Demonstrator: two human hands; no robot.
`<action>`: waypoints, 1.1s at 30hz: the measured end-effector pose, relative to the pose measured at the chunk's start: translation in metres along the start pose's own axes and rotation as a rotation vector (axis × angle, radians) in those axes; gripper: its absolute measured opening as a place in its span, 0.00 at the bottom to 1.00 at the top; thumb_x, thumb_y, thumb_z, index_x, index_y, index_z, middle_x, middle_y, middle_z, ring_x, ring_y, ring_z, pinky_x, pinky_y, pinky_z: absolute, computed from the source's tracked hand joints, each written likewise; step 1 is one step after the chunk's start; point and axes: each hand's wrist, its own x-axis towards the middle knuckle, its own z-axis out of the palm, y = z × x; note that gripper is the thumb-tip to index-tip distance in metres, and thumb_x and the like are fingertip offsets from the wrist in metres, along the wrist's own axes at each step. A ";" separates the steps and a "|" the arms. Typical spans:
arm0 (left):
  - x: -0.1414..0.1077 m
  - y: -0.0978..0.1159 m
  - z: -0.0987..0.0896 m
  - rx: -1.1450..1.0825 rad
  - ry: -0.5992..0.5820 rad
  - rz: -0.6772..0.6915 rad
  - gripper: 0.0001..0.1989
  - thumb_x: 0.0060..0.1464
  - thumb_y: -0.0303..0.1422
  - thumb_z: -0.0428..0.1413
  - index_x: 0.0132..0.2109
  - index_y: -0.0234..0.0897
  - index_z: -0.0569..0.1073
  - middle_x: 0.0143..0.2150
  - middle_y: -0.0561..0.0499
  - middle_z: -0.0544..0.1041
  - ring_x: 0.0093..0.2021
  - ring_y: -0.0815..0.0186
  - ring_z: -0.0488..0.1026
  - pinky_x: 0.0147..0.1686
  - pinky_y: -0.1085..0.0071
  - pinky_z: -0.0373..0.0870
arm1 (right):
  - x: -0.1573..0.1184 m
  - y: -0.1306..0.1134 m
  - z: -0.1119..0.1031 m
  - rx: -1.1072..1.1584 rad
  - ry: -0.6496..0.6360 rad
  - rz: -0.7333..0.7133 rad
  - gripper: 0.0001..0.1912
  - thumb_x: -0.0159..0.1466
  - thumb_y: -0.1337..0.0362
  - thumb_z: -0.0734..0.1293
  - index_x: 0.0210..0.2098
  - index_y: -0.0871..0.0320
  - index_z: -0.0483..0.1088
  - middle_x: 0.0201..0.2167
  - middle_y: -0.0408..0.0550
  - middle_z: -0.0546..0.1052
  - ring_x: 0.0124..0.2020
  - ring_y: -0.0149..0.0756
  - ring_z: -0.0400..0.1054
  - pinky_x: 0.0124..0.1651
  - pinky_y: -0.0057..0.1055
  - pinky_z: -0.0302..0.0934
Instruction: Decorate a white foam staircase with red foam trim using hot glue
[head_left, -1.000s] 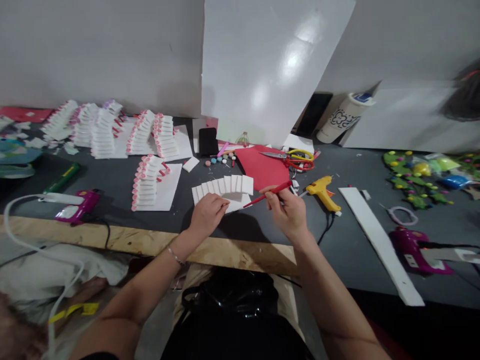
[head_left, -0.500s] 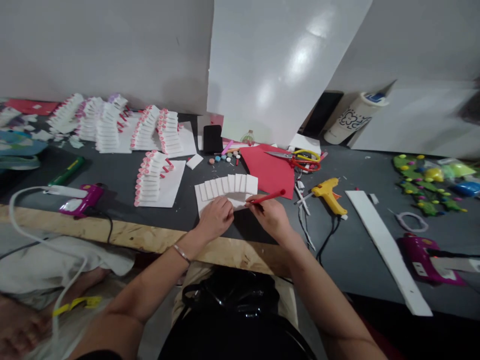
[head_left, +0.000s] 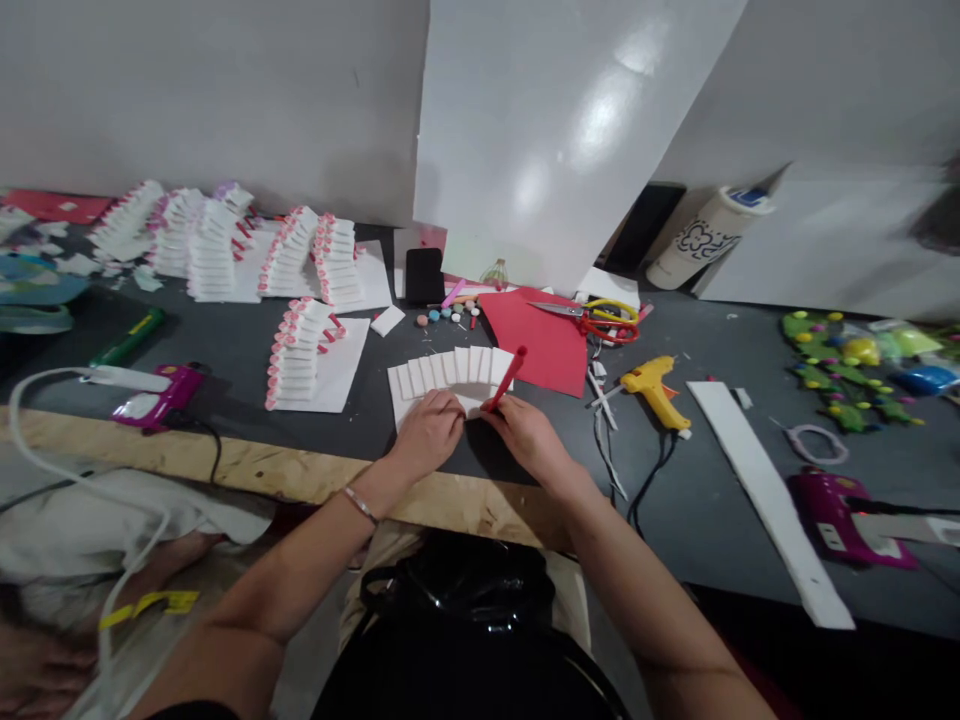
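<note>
A white card (head_left: pixel 403 412) lies in front of me at the table's near side, with a curved row of white foam strips (head_left: pixel 450 370) standing along its far part. Over its near edge, my left hand (head_left: pixel 431 430) is closed with curled fingers, seemingly gripping the card; its fingertips are hidden. Close beside it, my right hand (head_left: pixel 525 435) pinches a thin red stick (head_left: pixel 510 377), which points up and away. The stick's lower end is at the card, partly covered by the fingers. Beyond the strips lies red sheet material (head_left: pixel 547 350).
Scissors (head_left: pixel 600 318) lie on the red sheet. To the right are a yellow glue gun (head_left: pixel 652 388), a long white foam strip (head_left: pixel 765 490) and a purple power socket (head_left: pixel 847 515). A similar finished-looking strip piece (head_left: pixel 296 355) lies left. A person (head_left: pixel 127 540) sits at the left.
The red stick has swung from nearly flat, pointing right, to steeply upward. My right hand has shifted slightly left, closer to my left hand, which stays on the card.
</note>
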 end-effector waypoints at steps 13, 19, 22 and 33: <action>-0.002 -0.004 0.003 -0.113 0.123 -0.028 0.07 0.64 0.28 0.51 0.39 0.36 0.73 0.38 0.46 0.77 0.43 0.59 0.74 0.46 0.60 0.74 | 0.000 0.002 0.008 -0.138 0.024 0.046 0.06 0.68 0.68 0.63 0.35 0.57 0.71 0.33 0.49 0.77 0.35 0.37 0.71 0.38 0.29 0.61; 0.011 0.009 -0.010 -0.370 0.271 -0.152 0.10 0.62 0.30 0.57 0.50 0.37 0.73 0.36 0.52 0.77 0.35 0.67 0.75 0.38 0.70 0.74 | -0.002 0.003 0.010 -0.143 0.027 0.013 0.08 0.69 0.67 0.61 0.36 0.57 0.71 0.33 0.49 0.76 0.33 0.36 0.70 0.37 0.29 0.59; 0.025 0.017 -0.015 -0.475 0.251 -0.171 0.10 0.60 0.30 0.59 0.48 0.37 0.74 0.38 0.50 0.79 0.35 0.68 0.76 0.37 0.71 0.74 | -0.002 0.003 0.010 -0.162 0.040 -0.006 0.10 0.70 0.66 0.59 0.37 0.57 0.71 0.33 0.50 0.76 0.33 0.37 0.69 0.36 0.29 0.59; 0.034 0.021 -0.012 -0.493 0.302 -0.138 0.02 0.60 0.29 0.59 0.37 0.36 0.77 0.36 0.50 0.79 0.38 0.65 0.77 0.39 0.69 0.75 | -0.001 -0.002 0.010 -0.152 0.089 -0.047 0.13 0.71 0.65 0.58 0.37 0.58 0.73 0.32 0.51 0.75 0.35 0.38 0.69 0.39 0.31 0.63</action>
